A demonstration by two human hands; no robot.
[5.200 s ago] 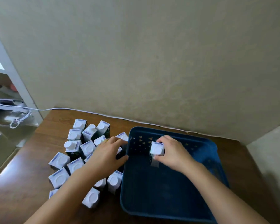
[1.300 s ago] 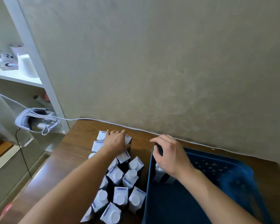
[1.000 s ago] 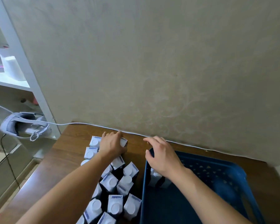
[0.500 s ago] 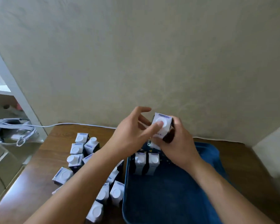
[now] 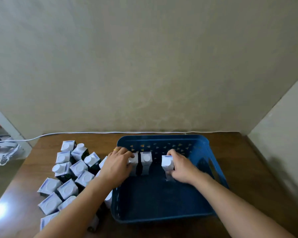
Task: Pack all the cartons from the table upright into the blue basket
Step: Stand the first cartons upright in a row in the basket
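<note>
A person's two bare hands work inside a blue basket (image 5: 203,145) that sits on the right half of a brown tabletop (image 5: 258,169), its far rim close to the table's far edge. Three cartons stand upright in the basket, in a row near its far wall. The right hand (image 5: 182,168) curls its fingers round the rightmost carton (image 5: 167,163), thumb on the near side, the carton set well apart from the other two. The left hand (image 5: 116,164) (a gold ring (image 5: 116,149) on one finger) reaches over the basket's left rim and lies against the leftmost carton (image 5: 134,162) in the far-left corner; its fingertips cover that carton's left side, and whether they clasp it or only touch it cannot be told. The middle carton (image 5: 146,162) stands free just beside it, a dark gap between the two. On the left half of the tabletop a loose cluster of cartons (image 5: 76,170) waits, about sixteen visible, white caps facing up, some partly hidden under the left forearm, so the count is not exact. One white cable (image 5: 86,133) runs along the table's far edge at the foot of the beige wall (image 5: 144,66).
</note>
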